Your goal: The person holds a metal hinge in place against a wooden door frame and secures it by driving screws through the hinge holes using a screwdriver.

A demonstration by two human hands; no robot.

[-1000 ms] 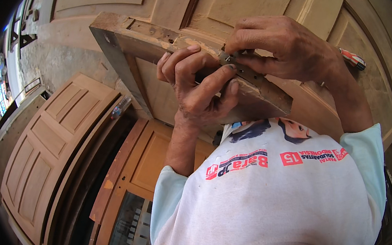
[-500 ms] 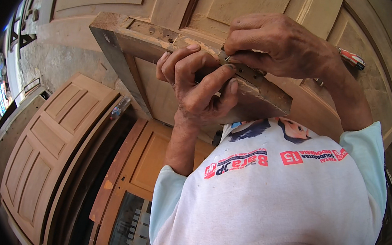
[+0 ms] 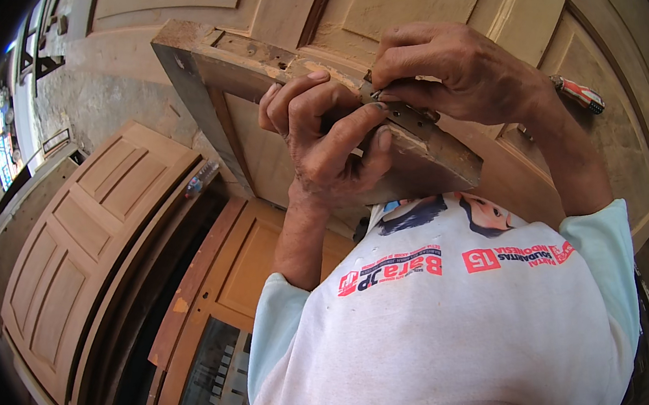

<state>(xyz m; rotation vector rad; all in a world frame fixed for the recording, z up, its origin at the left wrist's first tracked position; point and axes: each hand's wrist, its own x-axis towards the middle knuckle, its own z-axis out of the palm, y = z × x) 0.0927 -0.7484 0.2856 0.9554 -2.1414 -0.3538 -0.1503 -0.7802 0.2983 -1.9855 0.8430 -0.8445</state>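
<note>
The right hand (image 3: 453, 70) pinches a small dark piece (image 3: 375, 96) between thumb and forefinger at the hinge (image 3: 409, 118), which lies on the narrow edge of the door (image 3: 420, 167). The left hand (image 3: 326, 143) bends its fingers against the door beside the hinge; whether it grips is hard to tell.

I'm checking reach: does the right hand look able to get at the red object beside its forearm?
Probably yes: the red object shows mostly uncovered, though the right hand would first have to leave the metal plate.
</note>
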